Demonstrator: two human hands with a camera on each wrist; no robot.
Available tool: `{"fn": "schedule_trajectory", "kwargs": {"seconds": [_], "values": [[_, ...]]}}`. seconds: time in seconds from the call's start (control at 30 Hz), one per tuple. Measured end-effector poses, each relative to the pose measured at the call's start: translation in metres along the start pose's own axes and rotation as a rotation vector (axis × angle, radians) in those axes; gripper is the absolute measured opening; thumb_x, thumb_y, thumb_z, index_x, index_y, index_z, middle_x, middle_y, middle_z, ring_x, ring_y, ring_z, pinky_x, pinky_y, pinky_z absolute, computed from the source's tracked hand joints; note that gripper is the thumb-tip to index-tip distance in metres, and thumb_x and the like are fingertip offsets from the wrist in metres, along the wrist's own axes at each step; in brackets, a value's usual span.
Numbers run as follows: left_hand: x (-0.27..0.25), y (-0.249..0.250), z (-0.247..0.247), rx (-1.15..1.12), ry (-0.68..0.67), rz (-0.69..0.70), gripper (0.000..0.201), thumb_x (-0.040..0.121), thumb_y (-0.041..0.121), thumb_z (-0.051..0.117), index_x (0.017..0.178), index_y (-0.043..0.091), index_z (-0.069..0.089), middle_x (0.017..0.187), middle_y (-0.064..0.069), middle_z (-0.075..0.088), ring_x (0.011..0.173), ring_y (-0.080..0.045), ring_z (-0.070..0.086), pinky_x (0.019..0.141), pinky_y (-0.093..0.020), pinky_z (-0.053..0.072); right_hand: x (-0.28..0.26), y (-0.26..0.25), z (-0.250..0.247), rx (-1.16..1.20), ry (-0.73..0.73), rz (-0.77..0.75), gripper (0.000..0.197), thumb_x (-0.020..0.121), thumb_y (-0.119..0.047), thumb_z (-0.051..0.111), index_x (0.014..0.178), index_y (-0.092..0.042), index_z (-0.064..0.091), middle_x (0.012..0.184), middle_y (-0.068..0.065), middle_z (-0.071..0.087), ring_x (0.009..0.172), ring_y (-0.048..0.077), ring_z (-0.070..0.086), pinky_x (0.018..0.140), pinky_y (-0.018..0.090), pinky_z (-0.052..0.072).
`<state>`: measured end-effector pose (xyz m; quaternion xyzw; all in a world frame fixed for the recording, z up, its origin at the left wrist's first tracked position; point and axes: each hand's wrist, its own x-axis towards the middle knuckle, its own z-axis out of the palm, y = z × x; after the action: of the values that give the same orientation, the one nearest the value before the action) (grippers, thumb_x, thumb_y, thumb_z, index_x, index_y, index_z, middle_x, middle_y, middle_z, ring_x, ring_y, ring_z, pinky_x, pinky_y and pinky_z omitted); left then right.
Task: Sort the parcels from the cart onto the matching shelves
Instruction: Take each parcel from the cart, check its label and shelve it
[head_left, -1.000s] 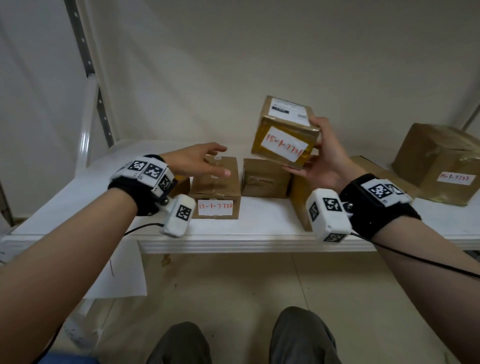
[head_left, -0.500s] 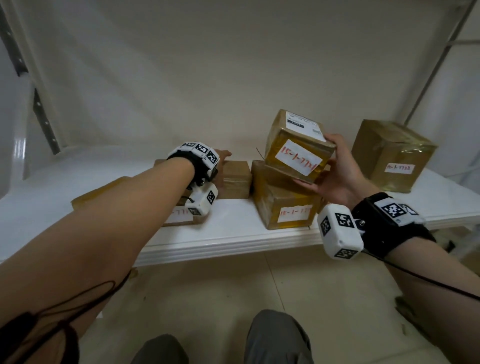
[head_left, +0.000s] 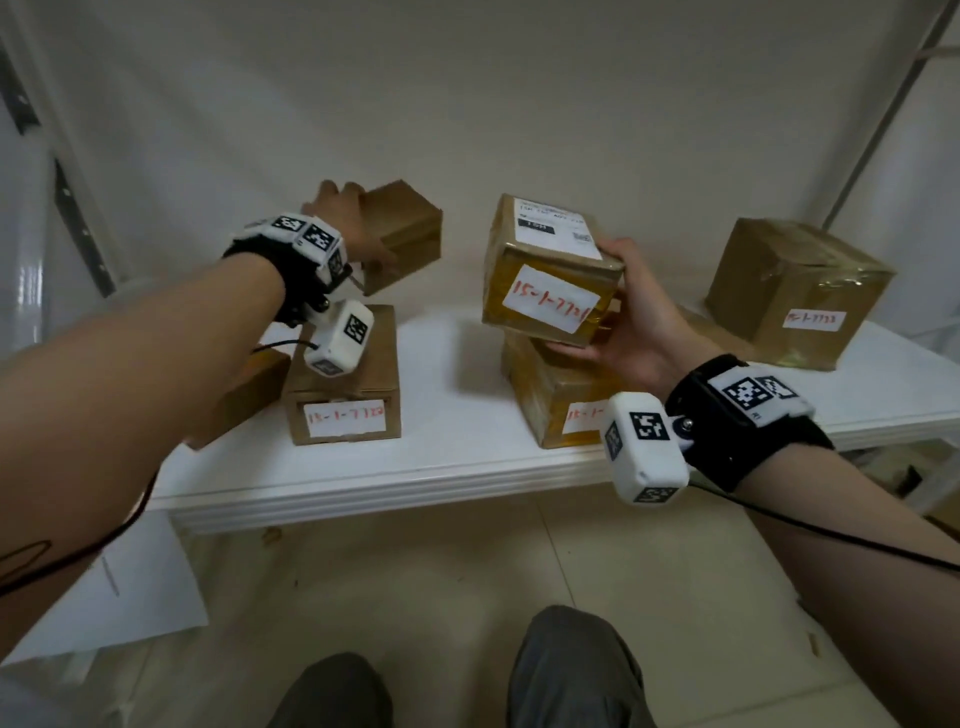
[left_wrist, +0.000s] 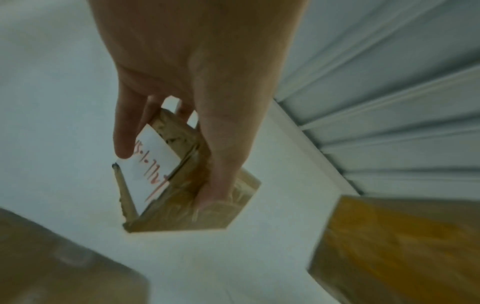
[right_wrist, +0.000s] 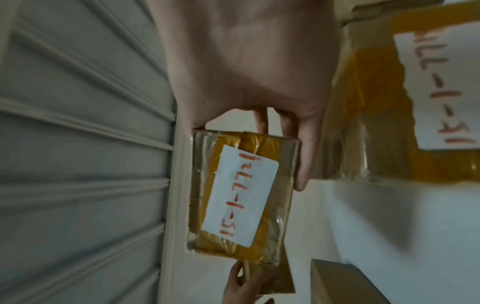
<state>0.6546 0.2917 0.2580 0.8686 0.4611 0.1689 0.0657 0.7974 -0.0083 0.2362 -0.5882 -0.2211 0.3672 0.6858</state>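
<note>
Now both hands gripped parcels: left hand (head_left: 340, 223) held small box (head_left: 402, 234) upper left; right hand (head_left: 631, 325) held taped parcel (head_left: 545, 275) mid-frame above shelf (head_left: 457, 457). Advice: match labels, set down flat, label outward.

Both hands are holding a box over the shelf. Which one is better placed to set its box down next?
Left, probably. The left hand holds the small plain box above bare white shelf behind the labelled box. The right hand holds its yellow-taped box tilted over another taped box, so it needs levelling first.
</note>
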Motion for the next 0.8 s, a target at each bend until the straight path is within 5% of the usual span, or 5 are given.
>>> {"fn": "schedule_trajectory", "kwargs": {"seconds": [0.2, 0.37, 0.5, 0.67, 0.8], "values": [[0.012, -0.113, -0.013, 0.091, -0.030, -0.273, 0.110, 0.063, 0.065, 0.078, 0.147, 0.010, 0.032, 0.149, -0.025, 0.027, 0.124, -0.051, 0.043, 0.103, -0.057, 0.042, 0.007, 0.008, 0.031, -0.320, -0.076, 0.020, 0.035, 0.095, -0.058, 0.051, 0.094, -0.028, 0.069, 0.077, 0.000, 0.073, 0.095, 0.024, 0.069, 0.088, 0.051, 0.060], [0.003, -0.153, 0.002, 0.113, -0.082, -0.313, 0.075, 0.086, 0.043, 0.072, 0.144, 0.008, 0.040, 0.139, -0.025, 0.046, 0.126, -0.045, 0.045, 0.109, -0.050, 0.035, 0.014, 0.016, 0.058, -0.404, -0.086, 0.038, 0.046, 0.095, -0.058, 0.053, 0.123, -0.023, 0.063, 0.095, 0.005, 0.074, 0.093, 0.023, 0.071, 0.071, 0.043, 0.063], [0.002, -0.161, 0.024, 0.050, -0.100, -0.276, 0.111, 0.063, 0.087, 0.059, 0.144, 0.013, 0.040, 0.146, -0.020, 0.044, 0.122, -0.042, 0.051, 0.103, -0.047, 0.044, 0.020, 0.031, 0.077, -0.475, -0.113, 0.107, 0.048, 0.096, -0.054, 0.053, 0.125, -0.017, 0.063, 0.104, 0.009, 0.075, 0.092, 0.023, 0.071, 0.073, 0.039, 0.060], [-0.012, -0.147, 0.036, -0.040, -0.152, -0.281, 0.093, 0.087, 0.059, 0.063, 0.156, 0.011, 0.023, 0.159, -0.021, 0.025, 0.142, -0.043, 0.031, 0.116, -0.045, 0.031, 0.026, 0.052, 0.082, -0.426, -0.069, 0.188, 0.055, 0.097, -0.057, 0.049, 0.130, -0.013, 0.054, 0.089, 0.007, 0.074, 0.082, 0.023, 0.069, 0.063, 0.037, 0.055], [-0.020, -0.141, 0.039, -0.078, -0.206, -0.279, 0.078, 0.091, 0.042, 0.066, 0.152, 0.007, 0.031, 0.155, -0.023, 0.033, 0.136, -0.041, 0.040, 0.108, -0.043, 0.036, 0.029, 0.063, 0.084, -0.422, -0.064, 0.151, 0.065, 0.103, -0.059, 0.035, 0.145, -0.012, 0.048, 0.120, 0.002, 0.070, 0.099, 0.017, 0.064, 0.098, 0.034, 0.047]]}}
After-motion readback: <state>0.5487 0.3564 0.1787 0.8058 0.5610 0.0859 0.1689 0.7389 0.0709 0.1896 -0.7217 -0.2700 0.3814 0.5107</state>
